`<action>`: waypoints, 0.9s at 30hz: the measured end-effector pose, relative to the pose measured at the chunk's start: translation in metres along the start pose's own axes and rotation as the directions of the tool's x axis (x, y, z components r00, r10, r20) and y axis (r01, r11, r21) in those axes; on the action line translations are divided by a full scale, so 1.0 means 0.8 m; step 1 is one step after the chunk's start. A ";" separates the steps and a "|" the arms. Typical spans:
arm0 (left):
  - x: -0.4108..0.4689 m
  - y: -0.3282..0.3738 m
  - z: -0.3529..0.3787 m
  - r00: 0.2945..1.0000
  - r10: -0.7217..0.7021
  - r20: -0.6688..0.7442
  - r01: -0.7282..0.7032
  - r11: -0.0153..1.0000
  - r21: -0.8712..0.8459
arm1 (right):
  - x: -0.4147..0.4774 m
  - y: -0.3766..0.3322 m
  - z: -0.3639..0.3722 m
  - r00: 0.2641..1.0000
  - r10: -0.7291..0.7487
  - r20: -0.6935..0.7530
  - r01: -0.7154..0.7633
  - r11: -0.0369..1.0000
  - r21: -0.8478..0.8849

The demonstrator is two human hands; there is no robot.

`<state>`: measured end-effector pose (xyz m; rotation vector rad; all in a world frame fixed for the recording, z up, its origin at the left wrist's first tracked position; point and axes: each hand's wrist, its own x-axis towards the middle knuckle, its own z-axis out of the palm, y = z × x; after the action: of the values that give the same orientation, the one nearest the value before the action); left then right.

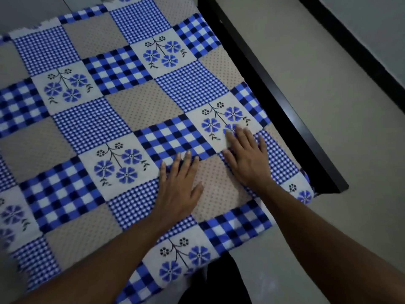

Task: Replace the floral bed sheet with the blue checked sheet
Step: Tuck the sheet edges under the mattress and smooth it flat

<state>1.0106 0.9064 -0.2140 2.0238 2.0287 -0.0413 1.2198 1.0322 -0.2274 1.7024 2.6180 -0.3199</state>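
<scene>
So our left hand (pixel 178 189) and right hand (pixel 247 159) rest flat, gripping nothing, on the blue checked sheet (pixel 122 119), right hand nearer its right edge (pixel 281 150).

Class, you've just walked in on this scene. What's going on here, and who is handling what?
A person leans over a bed with both hands pressed flat, fingers straight, on the blue checked patchwork bed sheet, which lies spread across it. The left hand rests on a beige dotted square and the right hand sits just beyond it, near the black bed frame. They appear to be smoothing the sheet near its corner. No other sheet is in view.
</scene>
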 end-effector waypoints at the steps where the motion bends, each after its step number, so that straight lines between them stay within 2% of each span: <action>1: -0.009 0.005 0.005 1.000 0.026 -0.001 -0.026 0.999 0.025 | -0.025 0.010 0.000 0.998 0.051 -0.023 -0.051 0.999 0.008; 5: -0.066 0.064 0.036 0.975 0.217 -0.042 -0.216 0.976 0.021 | -0.115 0.054 0.004 0.972 0.223 -0.078 -0.220 0.975 0.046; 8: -0.110 0.109 0.056 0.945 0.326 -0.015 -0.325 0.945 0.039 | -0.165 0.071 0.010 0.957 0.280 -0.080 -0.273 0.958 0.082; 12: -0.149 0.136 0.063 0.936 0.351 -0.013 -0.352 0.935 -0.045 | -0.204 0.066 -0.001 0.936 0.336 -0.104 -0.326 0.940 0.097; 15: -0.166 0.121 0.046 0.929 0.328 -0.170 -0.358 0.914 -0.191 | -0.210 0.032 -0.019 0.904 0.388 -0.180 -0.351 0.913 0.208; 18: -0.170 0.079 0.004 0.933 0.170 -0.318 -0.286 0.885 -0.366 | -0.204 -0.015 -0.033 0.918 0.328 -0.221 -0.218 0.885 0.411; 20: -0.173 0.035 -0.037 0.937 0.000 -0.349 -0.166 0.879 -0.446 | -0.195 -0.059 -0.048 0.941 0.271 -0.204 -0.108 0.809 0.577; 22: -0.180 -0.022 -0.092 0.912 -0.182 -0.368 -0.026 0.869 -0.495 | -0.182 -0.114 -0.069 0.966 0.213 -0.145 -0.061 0.736 0.675; 24: -0.199 -0.086 -0.152 0.845 -0.349 -0.404 0.093 0.842 -0.532 | -0.167 -0.176 -0.093 0.993 0.106 -0.055 -0.032 0.678 0.734; 27: -0.242 -0.179 -0.229 0.689 -0.514 -0.512 0.201 0.813 -0.546 | -0.146 -0.263 -0.121 0.995 -0.090 0.039 0.028 0.645 0.764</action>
<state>0.8349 0.7534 -0.0215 1.3911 2.4910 1.0974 1.0884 0.8608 -0.0842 1.6663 2.6412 -1.6728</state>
